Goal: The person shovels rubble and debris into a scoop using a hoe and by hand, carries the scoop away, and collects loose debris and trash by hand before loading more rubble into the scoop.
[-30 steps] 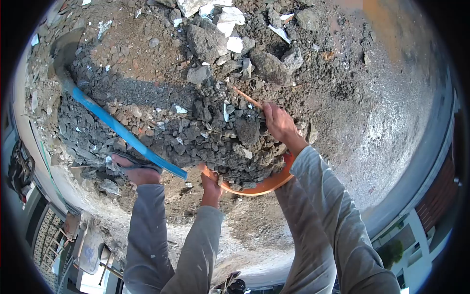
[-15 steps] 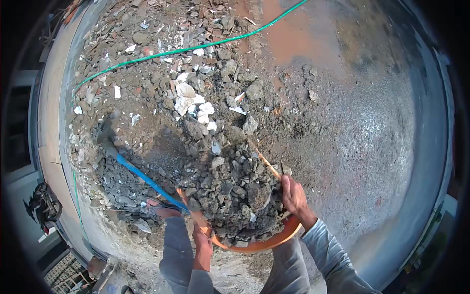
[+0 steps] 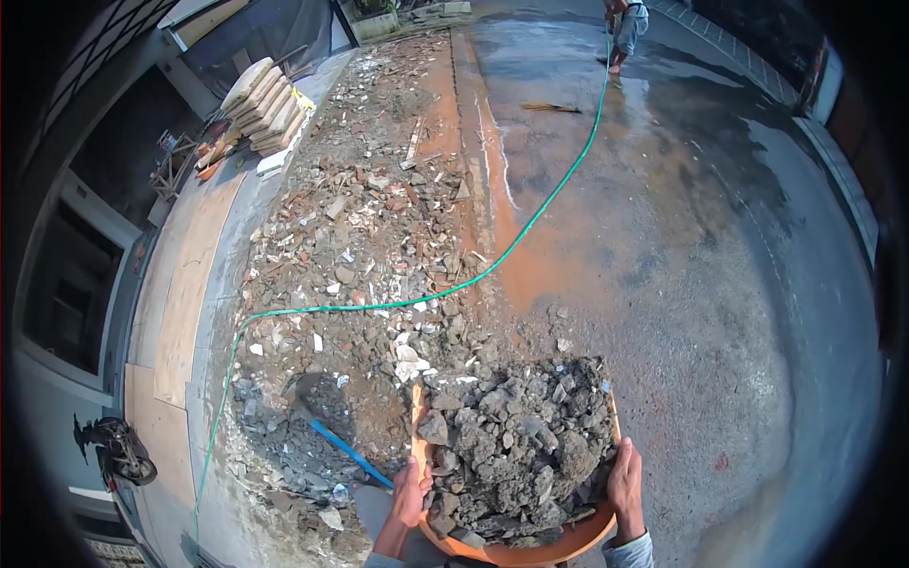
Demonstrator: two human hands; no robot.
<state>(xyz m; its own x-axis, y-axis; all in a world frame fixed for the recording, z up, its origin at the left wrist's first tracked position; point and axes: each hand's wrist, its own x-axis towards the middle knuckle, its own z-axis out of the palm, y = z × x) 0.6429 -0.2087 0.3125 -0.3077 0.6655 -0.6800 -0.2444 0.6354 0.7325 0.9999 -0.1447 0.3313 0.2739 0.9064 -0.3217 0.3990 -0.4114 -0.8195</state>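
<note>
An orange basin (image 3: 559, 547), heaped with grey rubble (image 3: 521, 445), is held in front of my body at the bottom of the view. My left hand (image 3: 410, 492) is closed on its left rim. On the opposite rim, my right hand (image 3: 626, 485) grips with the thumb on top. Just left of my left hand, a blue handle (image 3: 346, 447) slopes down toward the basin from a dark tool head on the debris. The fingers under the basin are hidden.
A green hose (image 3: 540, 216) crosses the broken rubble strip and wet pavement toward a person (image 3: 627, 36) far ahead. Stacked sacks (image 3: 267, 106), wooden boards (image 3: 180, 322) and a motorcycle (image 3: 115, 451) are on the left. Muddy water lies beside the strip.
The view has tilted up to show the street ahead. Both hands still hold the basin, which now sits more level and appears raised off the rubble. The blue handle stays on the left.
</note>
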